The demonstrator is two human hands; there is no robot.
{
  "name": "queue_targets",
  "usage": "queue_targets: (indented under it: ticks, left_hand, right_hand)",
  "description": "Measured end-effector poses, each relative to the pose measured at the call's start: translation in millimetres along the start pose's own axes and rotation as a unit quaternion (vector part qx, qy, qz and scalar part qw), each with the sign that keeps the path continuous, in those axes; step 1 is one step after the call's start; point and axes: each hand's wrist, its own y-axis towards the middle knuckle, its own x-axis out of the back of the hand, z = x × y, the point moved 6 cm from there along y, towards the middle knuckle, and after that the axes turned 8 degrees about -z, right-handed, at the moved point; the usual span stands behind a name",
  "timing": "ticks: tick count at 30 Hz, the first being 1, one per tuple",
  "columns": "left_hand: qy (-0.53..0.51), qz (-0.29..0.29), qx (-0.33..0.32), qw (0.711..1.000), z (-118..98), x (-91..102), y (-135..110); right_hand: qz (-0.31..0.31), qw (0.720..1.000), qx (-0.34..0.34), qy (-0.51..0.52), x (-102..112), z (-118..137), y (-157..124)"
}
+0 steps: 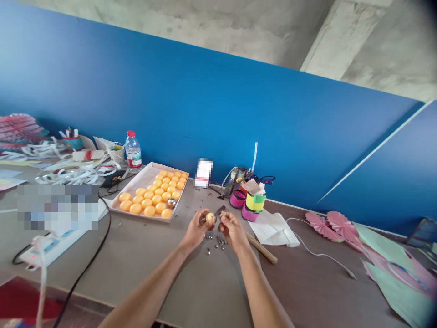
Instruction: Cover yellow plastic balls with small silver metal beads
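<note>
My left hand (198, 226) pinches a small yellow ball (210, 217) above the grey table (143, 255). My right hand (231, 228) is closed round a thin dark tool (219, 210) whose tip touches the ball. Under both hands lie several small metal bits (215, 241). To the left a shallow cardboard tray (149, 171) holds several yellow balls (153, 198) and one shiny silver ball (171, 202).
A water bottle (133, 152) stands behind the tray. Coloured tape rolls (253, 204) and scissors (262, 179) sit against the blue wall. A wooden stick (262, 248), white paper (273, 228), pink paper fans (329, 224), a power strip (51, 246) and a black cable (89, 264) lie around.
</note>
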Motion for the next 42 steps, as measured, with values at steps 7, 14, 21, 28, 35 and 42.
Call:
queue_targets:
  ticks: [7,14,21,28,35,42]
  left_hand:
    - [-0.044,-0.043,0.049,0.997,-6.4,8.0,-0.1]
    - [-0.041,-0.047,0.064,0.996,-4.4,9.0,-1.1]
    - [-0.101,-0.058,0.07,0.991,-1.6,10.5,-0.2]
    - [-0.175,-0.06,0.092,0.979,-6.7,11.7,1.5]
    - [-0.123,-0.074,0.054,0.988,0.0,15.2,4.0]
    - [0.023,-0.095,-0.024,0.995,-2.6,20.4,5.9]
  right_hand:
    - [0.023,0.908,0.141,-0.395,12.3,7.5,0.9]
    - [0.086,0.828,0.135,-0.537,-3.4,-9.8,-7.0]
    - [0.103,0.85,0.136,-0.498,-6.5,-6.7,-8.0]
    - [0.152,0.839,0.135,-0.505,-7.5,-7.9,-10.2]
    - [0.118,0.853,0.158,-0.483,-5.1,-10.2,-6.8]
    - [0.031,0.887,0.193,-0.419,-3.9,4.5,-7.2]
